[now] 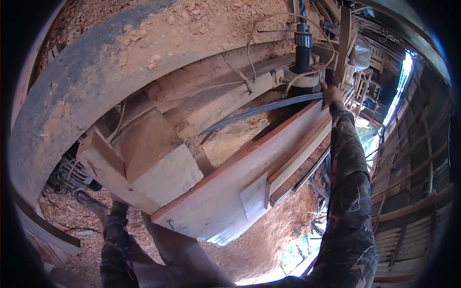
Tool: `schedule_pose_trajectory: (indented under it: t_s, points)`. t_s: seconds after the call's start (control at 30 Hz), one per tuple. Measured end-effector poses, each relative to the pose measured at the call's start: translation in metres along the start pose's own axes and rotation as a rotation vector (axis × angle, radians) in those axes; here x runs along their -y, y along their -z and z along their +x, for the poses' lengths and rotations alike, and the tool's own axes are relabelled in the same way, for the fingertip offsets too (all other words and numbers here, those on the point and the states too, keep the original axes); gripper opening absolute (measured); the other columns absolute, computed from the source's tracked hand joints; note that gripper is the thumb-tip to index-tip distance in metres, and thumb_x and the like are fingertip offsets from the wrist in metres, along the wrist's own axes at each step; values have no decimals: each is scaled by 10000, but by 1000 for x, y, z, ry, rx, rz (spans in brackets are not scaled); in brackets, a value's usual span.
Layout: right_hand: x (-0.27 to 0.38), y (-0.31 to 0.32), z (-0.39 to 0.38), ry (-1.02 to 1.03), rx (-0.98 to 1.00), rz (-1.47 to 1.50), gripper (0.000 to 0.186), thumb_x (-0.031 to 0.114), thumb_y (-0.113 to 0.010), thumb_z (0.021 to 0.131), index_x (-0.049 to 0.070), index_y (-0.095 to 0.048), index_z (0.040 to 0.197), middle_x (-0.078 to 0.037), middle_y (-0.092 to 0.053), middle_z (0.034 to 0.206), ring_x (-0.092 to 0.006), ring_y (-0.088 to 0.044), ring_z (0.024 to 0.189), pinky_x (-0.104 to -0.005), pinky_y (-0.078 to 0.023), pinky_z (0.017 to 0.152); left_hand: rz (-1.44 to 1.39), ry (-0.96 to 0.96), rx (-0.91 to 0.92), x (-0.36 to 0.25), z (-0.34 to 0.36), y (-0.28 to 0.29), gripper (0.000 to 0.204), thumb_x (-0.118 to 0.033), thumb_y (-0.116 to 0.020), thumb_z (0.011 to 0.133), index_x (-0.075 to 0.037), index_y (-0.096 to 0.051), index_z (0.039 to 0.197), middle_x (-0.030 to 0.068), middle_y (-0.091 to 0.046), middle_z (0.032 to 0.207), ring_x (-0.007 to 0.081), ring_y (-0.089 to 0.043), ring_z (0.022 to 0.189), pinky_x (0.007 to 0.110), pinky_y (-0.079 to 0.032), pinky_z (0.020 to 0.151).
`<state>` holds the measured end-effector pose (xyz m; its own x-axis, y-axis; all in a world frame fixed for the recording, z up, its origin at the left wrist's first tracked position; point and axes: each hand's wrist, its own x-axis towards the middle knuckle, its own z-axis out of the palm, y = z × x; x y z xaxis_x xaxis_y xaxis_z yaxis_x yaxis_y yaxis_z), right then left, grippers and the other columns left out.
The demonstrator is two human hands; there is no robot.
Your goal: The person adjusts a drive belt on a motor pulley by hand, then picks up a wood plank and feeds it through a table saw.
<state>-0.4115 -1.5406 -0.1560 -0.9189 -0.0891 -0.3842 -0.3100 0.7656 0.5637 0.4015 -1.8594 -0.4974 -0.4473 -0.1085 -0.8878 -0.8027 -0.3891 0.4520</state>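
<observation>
My right hand (331,93) is at the upper right, its fingers curled at the end of a blue-grey strip (259,109) and the top corner of a long pale board (221,197); exactly what it grips is unclear. A black spindle with a metal chuck (302,55) stands just above it. Pale wooden beams (230,101) and a square wooden block (158,158) lie left of the board. My left hand (117,201) is at the lower left, mostly hidden behind the block, so its fingers do not show.
A large curved slab (72,101) covered in wood chips spans the left and top. Loose cords (249,57) hang near the spindle. A sandalled foot (90,204) stands on the chip-strewn floor (77,223). A slatted wall (408,182) runs along the right.
</observation>
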Motion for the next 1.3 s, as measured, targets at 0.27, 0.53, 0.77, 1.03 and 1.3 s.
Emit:
schedule_pose_trajectory:
  t_s: [0.27, 0.53, 0.77, 1.03, 1.3]
  points:
    - [-45, -56, 44, 120, 103, 89, 568, 516, -463, 896, -8, -682, 925, -259, -649, 900, -407, -610, 961, -433, -456, 859, 367, 46, 120, -65, -10, 58, 355, -271, -592, 829, -6, -589, 1065, 138, -632, 1050, 272, -590, 993, 364, -453, 878]
    - [-39, -56, 59, 815, 172, -182, 265, 199, -498, 849, 135, -649, 1056, -184, -660, 920, -333, -639, 915, -397, -511, 788, 847, -285, -74, -82, -43, -13, 366, -290, -585, 830, -17, -594, 1073, 128, -633, 1065, 278, -586, 1014, 365, -444, 909]
    - [-39, -98, 96, 497, 349, -668, 276, 262, -463, 869, 137, -672, 999, -135, -671, 1025, -312, -659, 922, -426, -534, 758, 945, -275, -105, -84, -33, -24, 393, -327, -579, 817, -35, -600, 1079, 122, -631, 1084, 287, -577, 1040, 366, -431, 936]
    - [-72, -131, 113, 545, 347, -650, 275, 269, -486, 870, 125, -665, 1022, -134, -675, 1019, -289, -665, 912, -410, -537, 746, 824, -267, -93, -91, -57, -34, 459, -410, -571, 774, -71, -609, 1080, 123, -619, 1119, 304, -555, 1082, 372, -409, 963]
    - [-91, -139, 112, 456, 320, -572, 273, 273, -497, 871, 125, -664, 1027, -144, -673, 1017, -291, -660, 924, -399, -533, 758, 393, -126, -120, 12, -56, -33, 403, -369, -578, 777, -65, -616, 1038, 137, -633, 1059, 317, -575, 1028, 415, -431, 920]
